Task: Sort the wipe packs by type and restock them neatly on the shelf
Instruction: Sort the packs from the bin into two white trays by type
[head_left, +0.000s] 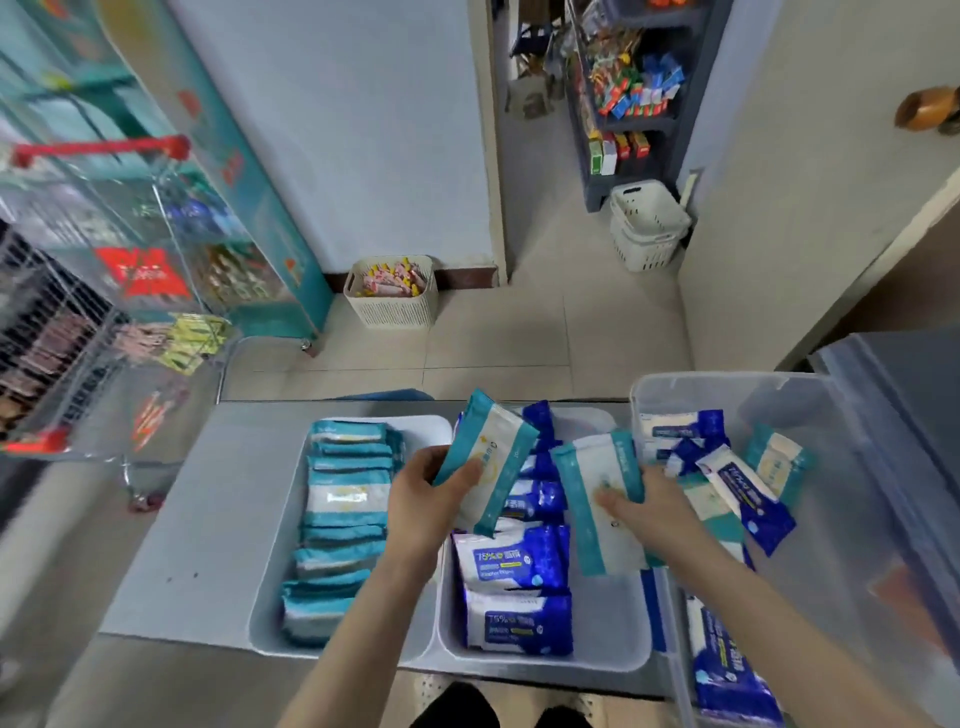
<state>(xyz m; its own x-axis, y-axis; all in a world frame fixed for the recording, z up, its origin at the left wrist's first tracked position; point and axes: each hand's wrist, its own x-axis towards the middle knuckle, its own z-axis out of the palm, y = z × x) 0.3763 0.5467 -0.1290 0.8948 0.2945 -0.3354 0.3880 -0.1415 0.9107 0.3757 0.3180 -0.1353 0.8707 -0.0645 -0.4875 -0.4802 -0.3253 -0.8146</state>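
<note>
In L hand (422, 501): teal/white wipe pack (491, 460)

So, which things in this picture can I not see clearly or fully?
Head view:
- Print on the raised teal pack in the left hand: too blurred to read.
- Rear blue packs: partly hidden by it and the lower teal pack in the right hand.
- Clear bin: cut off by right and bottom edges.
- Shopping cart: motion blur.

White trays (423, 431): two. Clear bin (727, 385): one. Hands (421, 499): two. Teal packs (493, 457) held: two.
</note>
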